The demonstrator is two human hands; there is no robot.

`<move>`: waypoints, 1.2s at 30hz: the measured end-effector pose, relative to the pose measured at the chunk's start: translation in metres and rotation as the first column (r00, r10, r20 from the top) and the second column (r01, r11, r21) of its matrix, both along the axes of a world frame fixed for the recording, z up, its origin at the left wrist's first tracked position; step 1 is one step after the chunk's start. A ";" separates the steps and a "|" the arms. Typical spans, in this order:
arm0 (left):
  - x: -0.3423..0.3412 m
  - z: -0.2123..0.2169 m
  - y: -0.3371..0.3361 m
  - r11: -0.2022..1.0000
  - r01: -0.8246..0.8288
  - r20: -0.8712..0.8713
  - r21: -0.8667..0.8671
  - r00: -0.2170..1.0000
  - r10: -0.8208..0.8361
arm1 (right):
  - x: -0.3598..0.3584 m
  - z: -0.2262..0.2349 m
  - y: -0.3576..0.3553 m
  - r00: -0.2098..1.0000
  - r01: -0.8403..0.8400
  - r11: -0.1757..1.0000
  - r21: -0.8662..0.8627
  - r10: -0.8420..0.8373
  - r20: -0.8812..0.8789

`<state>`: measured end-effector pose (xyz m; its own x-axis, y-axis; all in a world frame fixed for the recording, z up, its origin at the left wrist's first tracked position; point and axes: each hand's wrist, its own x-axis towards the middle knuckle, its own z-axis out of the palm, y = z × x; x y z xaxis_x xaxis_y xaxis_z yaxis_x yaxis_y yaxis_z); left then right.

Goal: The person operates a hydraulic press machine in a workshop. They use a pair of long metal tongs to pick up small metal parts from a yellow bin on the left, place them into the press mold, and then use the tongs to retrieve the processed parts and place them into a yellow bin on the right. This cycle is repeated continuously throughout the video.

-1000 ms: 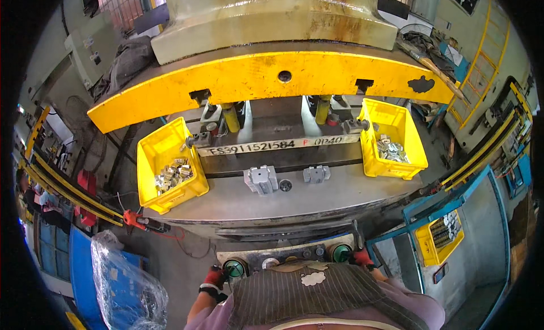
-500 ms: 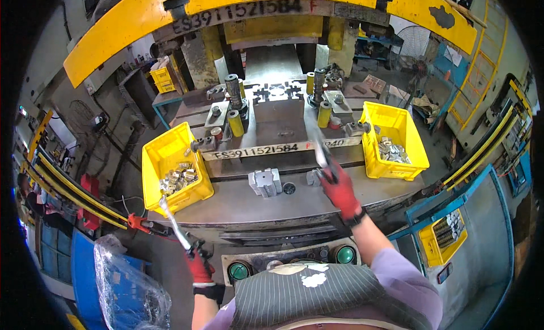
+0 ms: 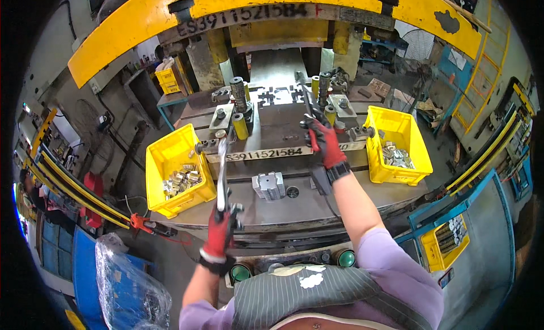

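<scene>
Left hand [image 3: 219, 231], in a red glove with dark fingers, is raised in front of the surface [image 3: 249, 214]. Its grip is clamped on the lower end of a long silver tool [image 3: 222, 174], held nearly upright; upper end lies in view over the left front corner of the die plate [image 3: 280, 125]. Contact there: cannot tell.

Right hand [image 3: 328, 146], gloved alike, is over the front edge of the die plate, arm extended. Grip is closed around the near end of a long dark tool [image 3: 309, 103], which slants forward and slightly left, its far end close to the right side of the brightly lit die opening [image 3: 276, 96]. Tip blurred; whether it bears anything cannot be told.

On the surface: a grey stepped block [image 3: 268, 185], with a black round fitting [image 3: 292, 191] just to its right. A dark grey box-like object [image 3: 321, 180] sits below the right wrist.

Left yellow bin [image 3: 190, 203] and right yellow bin [image 3: 399, 174] flank the die plate; both contain small metal pieces.

Yellow press beam [image 3: 266, 4] spans above, well apart from the die plate. Two green buttons [image 3: 241, 272] are near the torso, one each side.
</scene>
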<state>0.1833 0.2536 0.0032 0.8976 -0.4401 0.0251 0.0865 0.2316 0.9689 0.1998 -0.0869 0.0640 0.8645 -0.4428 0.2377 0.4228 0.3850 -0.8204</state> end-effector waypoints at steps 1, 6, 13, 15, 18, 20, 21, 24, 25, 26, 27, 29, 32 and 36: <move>0.020 0.005 -0.019 0.999 -0.039 0.053 0.038 0.998 0.037 | -0.011 -0.006 -0.003 0.999 -0.039 0.996 0.085 0.037 0.019; 0.145 0.038 -0.138 0.979 0.089 0.636 0.183 0.749 -0.187 | -0.095 -0.034 0.012 0.974 0.186 0.938 -0.293 -0.216 -0.073; 0.214 0.020 -0.232 0.927 0.026 0.405 0.373 0.895 -0.188 | -0.205 -0.075 0.003 0.907 0.272 0.962 0.004 -0.255 -0.337; 0.175 0.043 -0.246 0.962 0.257 -0.039 0.094 0.966 -0.254 | -0.241 -0.070 -0.007 0.861 0.366 0.931 0.001 -0.338 -0.380; 0.220 0.051 -0.214 0.712 0.513 -0.078 -0.480 0.783 -0.617 | -0.256 -0.070 -0.021 0.873 0.407 0.913 0.038 -0.377 -0.309; 0.186 0.073 -0.208 0.798 0.464 0.033 -0.384 0.871 -0.491 | -0.266 -0.070 -0.041 0.823 0.487 0.872 -0.054 -0.478 -0.307; 0.163 0.083 -0.200 0.836 0.430 0.080 -0.342 0.899 -0.430 | -0.266 -0.068 -0.049 0.783 0.511 0.846 -0.151 -0.530 -0.326; 0.102 0.093 -0.156 0.894 0.336 0.111 -0.296 0.942 -0.317 | -0.246 -0.075 -0.067 0.579 0.656 0.605 -0.451 -0.787 -0.214; 0.086 0.085 -0.139 0.917 0.291 0.060 -0.274 0.956 -0.286 | -0.241 -0.094 -0.077 0.488 0.688 0.474 -0.549 -0.863 -0.133; 0.075 0.073 -0.117 0.946 0.226 -0.029 -0.234 0.971 -0.239 | -0.241 -0.102 -0.080 0.429 0.605 0.448 -0.658 -0.880 -0.205; 0.063 0.060 -0.097 0.967 0.166 -0.120 -0.195 0.974 -0.192 | -0.243 -0.111 -0.084 0.428 0.616 0.440 -0.653 -0.883 -0.191; 0.038 0.047 -0.060 0.941 0.262 -0.137 -0.215 0.946 -0.295 | -0.243 -0.128 -0.097 0.437 0.641 0.428 -0.637 -0.886 -0.155; 0.005 0.035 -0.013 0.999 -0.034 -0.085 -0.039 0.996 0.030 | -0.244 -0.170 -0.111 0.524 0.662 0.611 -0.433 -0.791 -0.316; 0.009 0.034 0.051 0.953 -0.304 0.000 -0.003 0.953 0.304 | -0.245 -0.185 -0.103 0.513 0.635 0.623 -0.457 -0.782 -0.354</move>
<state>0.1922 0.3046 0.0370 0.9889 -0.1463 0.0265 0.0111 0.2502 0.9681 -0.0448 -0.1900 -0.1209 0.3000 -0.9497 0.0905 -0.0129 -0.0989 -0.9950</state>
